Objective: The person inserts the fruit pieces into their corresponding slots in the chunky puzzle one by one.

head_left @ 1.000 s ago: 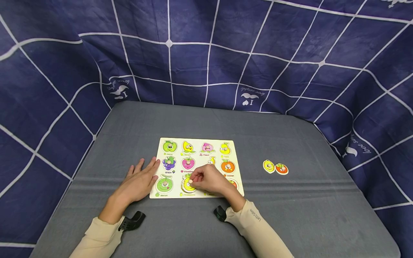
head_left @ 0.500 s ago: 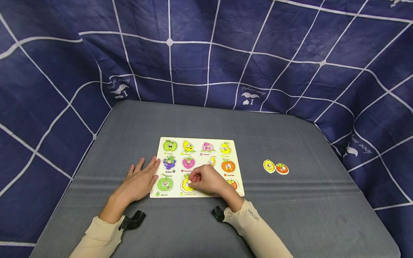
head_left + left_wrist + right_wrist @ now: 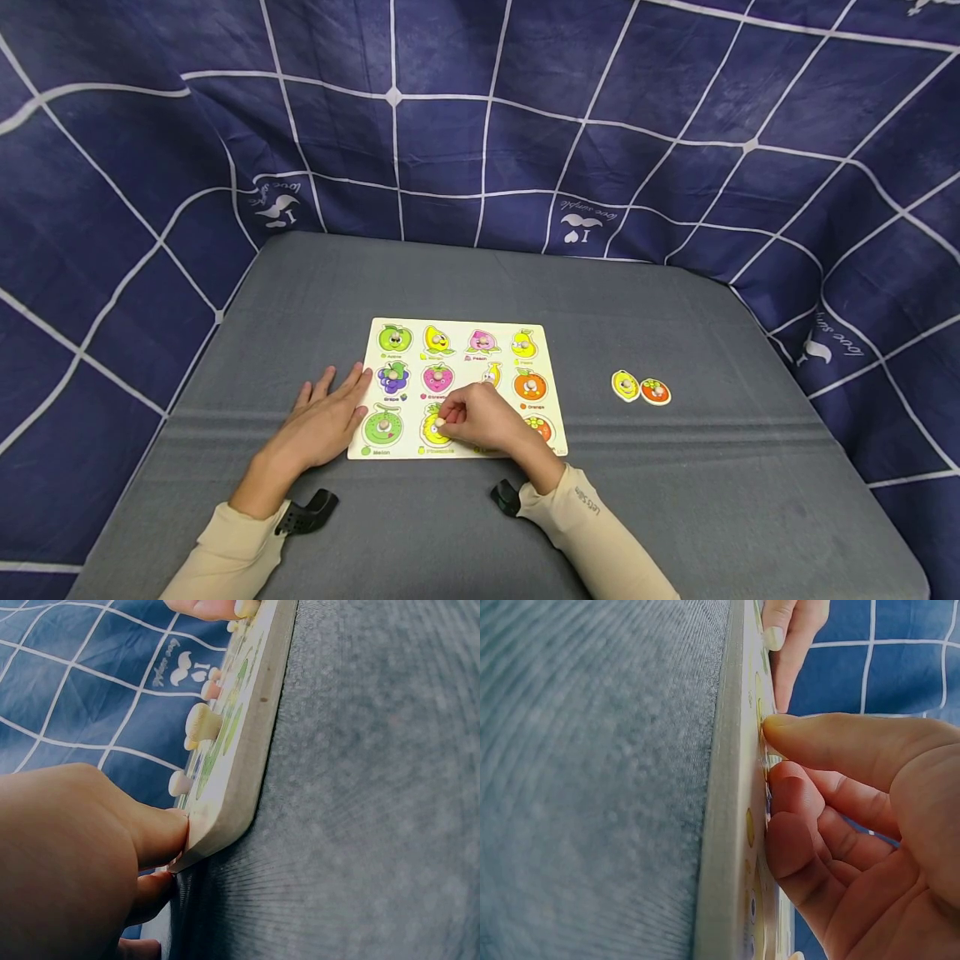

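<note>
A pale fruit puzzle board [image 3: 412,433] lies on the table. My right hand [image 3: 483,417] pinches the knob of the pineapple piece [image 3: 432,431], which sits at its place in the front row, nearly flush. In the right wrist view, the thumb [image 3: 817,742] and curled fingers are close against the board's face. My left hand [image 3: 321,425] rests with extended fingers at the board's left edge; its thumb [image 3: 161,834] touches the board in the left wrist view. The right hand hides part of the front and middle rows.
To the right of the board lie two loose pieces, a yellow lemon-like one [image 3: 625,386] and a red tomato-like one [image 3: 656,392]. Other knobbed fruit pieces, such as the melon [image 3: 383,426] and orange [image 3: 530,385], sit in the board. A blue checked curtain [image 3: 450,150] surrounds the grey table.
The pineapple piece has gone from slightly raised and offset to nearly flush with the board. My right hand has shifted slightly left with it. My left hand has stayed still.
</note>
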`<action>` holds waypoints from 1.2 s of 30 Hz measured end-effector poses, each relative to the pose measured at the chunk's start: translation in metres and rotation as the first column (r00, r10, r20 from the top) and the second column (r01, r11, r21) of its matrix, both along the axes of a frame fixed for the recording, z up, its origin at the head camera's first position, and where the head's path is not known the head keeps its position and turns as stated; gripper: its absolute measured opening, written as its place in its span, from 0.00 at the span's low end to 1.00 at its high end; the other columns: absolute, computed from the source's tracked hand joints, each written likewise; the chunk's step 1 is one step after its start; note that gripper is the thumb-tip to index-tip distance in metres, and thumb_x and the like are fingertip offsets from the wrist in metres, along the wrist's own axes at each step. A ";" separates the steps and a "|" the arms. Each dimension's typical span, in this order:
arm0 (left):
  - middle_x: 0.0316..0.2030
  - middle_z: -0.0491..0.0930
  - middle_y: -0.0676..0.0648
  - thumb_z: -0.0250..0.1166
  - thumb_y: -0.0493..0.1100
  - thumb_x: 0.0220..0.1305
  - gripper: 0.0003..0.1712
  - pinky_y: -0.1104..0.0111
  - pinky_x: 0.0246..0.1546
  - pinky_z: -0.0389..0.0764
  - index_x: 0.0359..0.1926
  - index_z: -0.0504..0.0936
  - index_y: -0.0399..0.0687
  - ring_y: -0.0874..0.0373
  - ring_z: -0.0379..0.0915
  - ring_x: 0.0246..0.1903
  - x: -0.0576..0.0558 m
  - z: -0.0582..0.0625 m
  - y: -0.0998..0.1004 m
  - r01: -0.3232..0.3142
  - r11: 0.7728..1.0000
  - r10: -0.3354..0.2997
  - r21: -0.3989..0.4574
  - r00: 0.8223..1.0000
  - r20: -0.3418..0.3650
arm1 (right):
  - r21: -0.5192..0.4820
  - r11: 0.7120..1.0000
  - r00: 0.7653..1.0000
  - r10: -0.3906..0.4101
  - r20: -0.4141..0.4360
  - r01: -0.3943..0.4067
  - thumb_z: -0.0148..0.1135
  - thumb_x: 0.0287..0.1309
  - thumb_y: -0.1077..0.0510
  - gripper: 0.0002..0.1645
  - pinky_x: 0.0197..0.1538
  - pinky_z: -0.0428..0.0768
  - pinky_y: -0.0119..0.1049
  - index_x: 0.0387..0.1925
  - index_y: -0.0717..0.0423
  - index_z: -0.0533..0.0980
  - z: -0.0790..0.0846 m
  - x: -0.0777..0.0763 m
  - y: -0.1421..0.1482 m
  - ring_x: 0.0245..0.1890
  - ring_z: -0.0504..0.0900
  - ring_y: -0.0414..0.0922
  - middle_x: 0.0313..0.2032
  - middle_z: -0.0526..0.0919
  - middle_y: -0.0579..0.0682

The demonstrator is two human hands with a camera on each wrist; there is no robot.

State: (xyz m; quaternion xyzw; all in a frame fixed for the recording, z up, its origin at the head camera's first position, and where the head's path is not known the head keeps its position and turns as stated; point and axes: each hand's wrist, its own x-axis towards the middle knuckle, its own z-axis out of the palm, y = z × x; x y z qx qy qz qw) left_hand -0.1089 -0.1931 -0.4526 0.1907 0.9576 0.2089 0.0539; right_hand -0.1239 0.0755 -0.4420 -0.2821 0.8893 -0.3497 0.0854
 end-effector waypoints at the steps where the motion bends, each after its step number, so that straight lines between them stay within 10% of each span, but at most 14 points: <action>1: 0.72 0.56 0.34 0.55 0.41 0.73 0.32 0.29 0.61 0.44 0.74 0.59 0.35 0.24 0.42 0.70 0.000 0.000 0.000 0.000 1.000 0.000 -0.001 1.000 0.003 | -0.001 1.000 1.000 0.000 0.001 0.000 0.75 0.49 0.64 0.06 0.27 0.74 0.26 0.26 0.55 0.82 0.000 0.000 0.000 0.20 0.74 0.30 0.18 0.78 0.39; 36: 0.72 0.57 0.34 0.54 0.41 0.74 0.32 0.29 0.62 0.45 0.74 0.59 0.36 0.24 0.42 0.70 0.001 0.001 0.000 0.001 1.000 -0.001 -0.004 1.000 0.002 | -0.084 0.986 0.984 -0.135 0.119 0.146 0.74 0.51 0.63 0.05 0.28 0.75 0.28 0.30 0.56 0.83 0.001 -0.001 0.039 0.23 0.76 0.35 0.21 0.78 0.40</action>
